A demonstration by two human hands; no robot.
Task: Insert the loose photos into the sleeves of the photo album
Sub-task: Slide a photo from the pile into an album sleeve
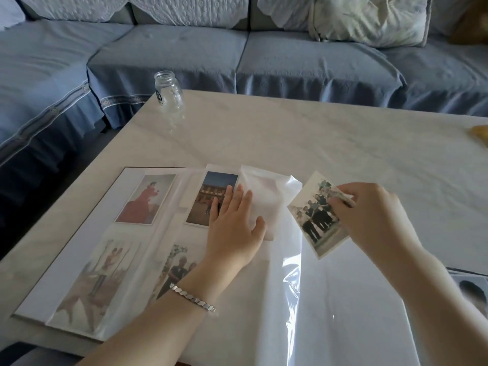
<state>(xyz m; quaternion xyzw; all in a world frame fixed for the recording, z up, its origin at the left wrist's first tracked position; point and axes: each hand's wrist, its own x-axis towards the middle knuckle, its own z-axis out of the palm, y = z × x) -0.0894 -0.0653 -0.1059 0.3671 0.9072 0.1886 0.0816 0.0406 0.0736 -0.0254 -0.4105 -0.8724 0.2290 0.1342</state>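
Here, a photo album lies open on the pale bench. Its left page holds four pictures under cloudy covers. One shows a person in a red dress, and one shows a building under a blue sky. Below them are a faded picture and a picture of some people in dark clothes. The left hand lies flat on the page with its fingers straight. It rests partly on the building picture and partly on a white sleeve just beside it. A silver bracelet sits on that wrist. The right hand pinches a loose photo by its top right corner with its thumb and fingers. The loose photo shows a group of people in dark clothes. It is tilted and sits just to the right of the white sleeve, over a shiny clear sheet that spreads toward the near edge of the bench. I cannot tell if the loose photo touches the sheet. Another picture peeks in at the right edge of the view. A glass jar stands upright near the far left corner of the bench, well apart from the album. Behind the bench is a blue sofa with a pale cushion on it.
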